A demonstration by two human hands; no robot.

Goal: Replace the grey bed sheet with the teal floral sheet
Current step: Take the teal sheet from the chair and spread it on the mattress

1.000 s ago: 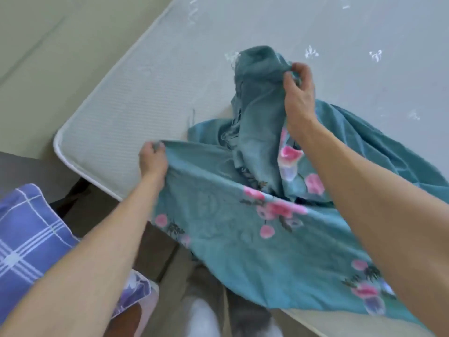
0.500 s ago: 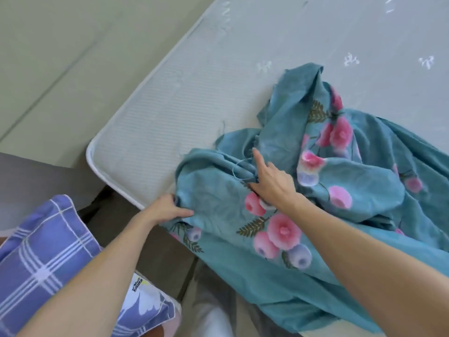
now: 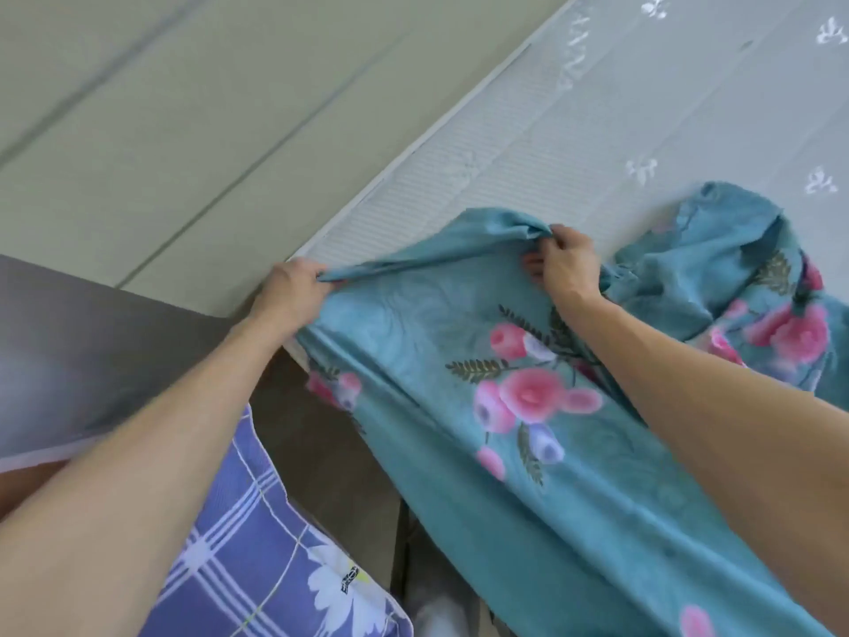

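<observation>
Gripping: both bare hands hold the top edge of the teal floral sheet (image 3: 528, 406), stretching it between them over the corner of the mattress (image 3: 482, 177).
Left hand (image 3: 294, 291): fingers clenched round a bunched bit of the edge, right at the mattress corner.
Right hand (image 3: 567, 266): fingers pinching a gathered fold of the same edge, further in over the mattress top.
Sheet relative to the grip: the edge runs taut from one hand to the other; below that line the cloth hangs down off the near side of the mattress, pink flowers showing.
Rest of the sheet: a crumpled heap lies on the mattress top, beyond the right forearm.
Mattress: pale grey, with small white motifs, bare apart from the sheet.
Pillow (image 3: 257, 544): blue and white checked, below the mattress corner, under the left forearm.
Floor (image 3: 161, 131): pale boards beyond the mattress edge.
</observation>
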